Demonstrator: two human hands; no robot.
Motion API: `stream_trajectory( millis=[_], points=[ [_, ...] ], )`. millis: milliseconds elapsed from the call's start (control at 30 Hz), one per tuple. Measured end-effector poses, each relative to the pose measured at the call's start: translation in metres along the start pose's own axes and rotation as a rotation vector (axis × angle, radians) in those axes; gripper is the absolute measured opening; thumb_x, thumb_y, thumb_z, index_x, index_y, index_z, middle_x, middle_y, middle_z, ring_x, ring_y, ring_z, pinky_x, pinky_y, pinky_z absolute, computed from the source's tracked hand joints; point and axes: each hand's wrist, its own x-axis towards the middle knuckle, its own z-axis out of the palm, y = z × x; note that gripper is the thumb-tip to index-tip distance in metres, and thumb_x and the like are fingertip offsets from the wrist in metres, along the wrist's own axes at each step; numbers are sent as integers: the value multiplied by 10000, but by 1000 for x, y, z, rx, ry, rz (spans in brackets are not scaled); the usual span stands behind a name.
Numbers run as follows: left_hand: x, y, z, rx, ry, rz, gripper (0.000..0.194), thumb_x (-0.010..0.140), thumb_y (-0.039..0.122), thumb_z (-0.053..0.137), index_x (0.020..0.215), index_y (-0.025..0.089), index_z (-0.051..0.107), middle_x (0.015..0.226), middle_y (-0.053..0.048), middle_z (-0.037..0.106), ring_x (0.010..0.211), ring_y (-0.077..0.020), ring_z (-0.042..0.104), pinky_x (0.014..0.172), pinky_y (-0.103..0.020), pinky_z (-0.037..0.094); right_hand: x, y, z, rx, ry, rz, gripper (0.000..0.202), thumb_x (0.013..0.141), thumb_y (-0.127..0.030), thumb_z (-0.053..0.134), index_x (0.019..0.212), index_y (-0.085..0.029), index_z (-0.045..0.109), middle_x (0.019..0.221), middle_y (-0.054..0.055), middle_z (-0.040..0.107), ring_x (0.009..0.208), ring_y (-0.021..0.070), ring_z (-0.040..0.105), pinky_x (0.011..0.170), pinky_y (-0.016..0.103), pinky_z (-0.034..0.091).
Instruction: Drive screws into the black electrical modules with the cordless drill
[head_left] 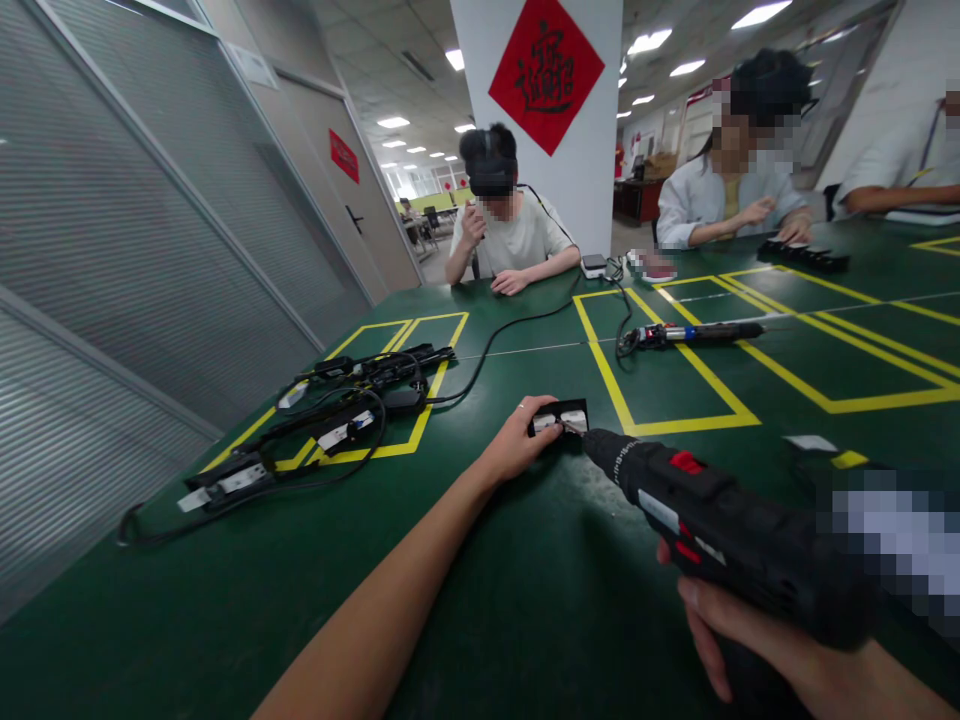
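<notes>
My right hand is wrapped round the handle of a black and red power drill, which points to the upper left. The drill's tip reaches a small black box with white parts inside, lying on the green table. My left hand grips the box's left end, thumb at its near side. Whether the bit touches a screw is too small to tell.
Black cabled devices lie at the left within yellow tape. A slim electric screwdriver lies beyond the drill. One person sits opposite; another handles a black strip. A blurred object is at right.
</notes>
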Motion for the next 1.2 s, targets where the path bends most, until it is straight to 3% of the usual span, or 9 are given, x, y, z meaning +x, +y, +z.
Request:
stream_trajectory(
  millis=[300,667,1200],
  points=[
    [0,2,0,-4,-7,-9,410,849,353,530,1232,211,492,1183,-77,534,1101,-216,518,1013,-387,397,0,-13,0,-100,-7,-18,446,862,-460,488,465,-257,497,517,-6,620,520,168,615,594,296,544],
    [0,0,0,-5,-2,6,402,852,358,530,1227,217,495,1180,-74,534,1103,-213,517,1023,-380,389,0,-7,1,-70,27,-11,454,840,-514,480,473,-257,552,525,2,641,508,169,623,564,289,539],
    [-1,3,-1,2,-8,-5,411,856,366,519,1234,206,487,1188,-79,532,1103,-222,518,1015,-384,395,2,-13,1,-118,12,-18,442,863,-429,493,455,-257,486,509,-8,627,491,161,615,566,290,548]
  ],
)
